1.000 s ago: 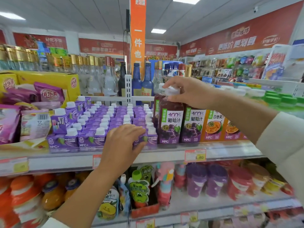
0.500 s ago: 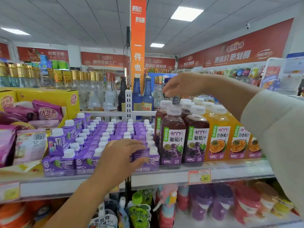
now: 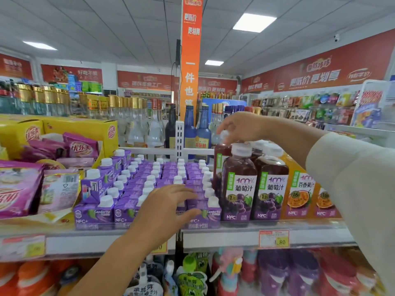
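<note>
Since half a second ago the right hand (image 3: 241, 127) has dropped from the air above the drinks onto the white cap (image 3: 224, 135) of a back-row grape juice bottle (image 3: 221, 155), a little right of the middle of the frame. Its fingertips curl round the cap and seem to pinch it, though that spot is blurry. I cannot tell if the bottle is lifted off the shelf (image 3: 224, 238) yet. It stands behind two more front grape juice bottles (image 3: 239, 184), with orange passion fruit juice bottles (image 3: 300, 189) further right. The left hand (image 3: 168, 210) is well apart from the right one, low in the middle of the frame. It lies flat with fingers spread on the little purple juice cartons (image 3: 166, 174) and holds nothing. I think the back-row grape juice bottle is full, so it will feel heavy for its size. It looks like smooth, stiff plastic, so it could slip. The cap is small, and a pinch there may let the bottle swing and bump the ones beside it. A better hold would be round the neck just under the cap, or round the body once it is clear of the row. A yellow price tag (image 3: 274, 238) sits on the shelf edge below.
</note>
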The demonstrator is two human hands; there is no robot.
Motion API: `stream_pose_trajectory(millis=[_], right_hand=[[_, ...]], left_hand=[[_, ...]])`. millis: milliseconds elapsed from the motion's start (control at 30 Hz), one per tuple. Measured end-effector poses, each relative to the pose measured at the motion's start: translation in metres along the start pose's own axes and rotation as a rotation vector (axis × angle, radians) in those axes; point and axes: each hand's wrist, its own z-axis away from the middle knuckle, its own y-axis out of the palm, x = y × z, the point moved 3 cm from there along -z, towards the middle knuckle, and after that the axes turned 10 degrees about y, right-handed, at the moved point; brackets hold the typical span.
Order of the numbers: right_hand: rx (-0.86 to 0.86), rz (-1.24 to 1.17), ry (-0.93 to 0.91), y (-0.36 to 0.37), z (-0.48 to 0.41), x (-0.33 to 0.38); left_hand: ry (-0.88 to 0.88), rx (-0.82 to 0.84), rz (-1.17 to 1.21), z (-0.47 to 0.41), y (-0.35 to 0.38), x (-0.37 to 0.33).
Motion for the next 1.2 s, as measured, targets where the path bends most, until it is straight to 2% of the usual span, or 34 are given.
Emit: stream_pose_trajectory(millis=[100, 267, 400, 467, 533, 667, 733, 1033, 1200], right_hand=[[-0.195, -0.063, -0.089, -0.019, 0.018, 0.009], [-0.516, -0.349, -0.181, -0.053, 0.059, 0.026], [-0.644, -0.494, -0.245, -0.065, 0.096, 0.031], [-0.611, -0.545, -0.266, -0.062, 0.116, 0.03], [-0.499, -0.578, -0.277, -0.052, 0.136, 0.028], [-0.285, -0.63, -0.241, -0.007, 0.17, 0.006], [-0.223, -0.648, -0.193, 0.022, 0.183, -0.012], [-0.156, -1.184, 0.193, 0.127, 0.232, -0.109], [-0.2, -1.233, 0.289, 0.143, 0.253, -0.136]], left_hand=[[-0.024, -0.058, 0.019, 0.006, -0.002, -0.001], [-0.045, -0.171, 0.107, 0.013, -0.014, -0.012], [-0.127, -0.312, 0.359, 0.023, -0.03, -0.025], [-0.137, -0.379, 0.532, 0.027, -0.038, -0.037], [-0.128, -0.359, 0.688, 0.032, -0.041, -0.052], [-0.163, -0.091, 0.932, 0.049, -0.011, -0.095], [-0.215, -0.01, 1.038, 0.063, 0.016, -0.113], [-0.286, 0.175, 1.134, 0.1, 0.112, -0.166], [-0.328, 0.211, 1.125, 0.103, 0.138, -0.187]])
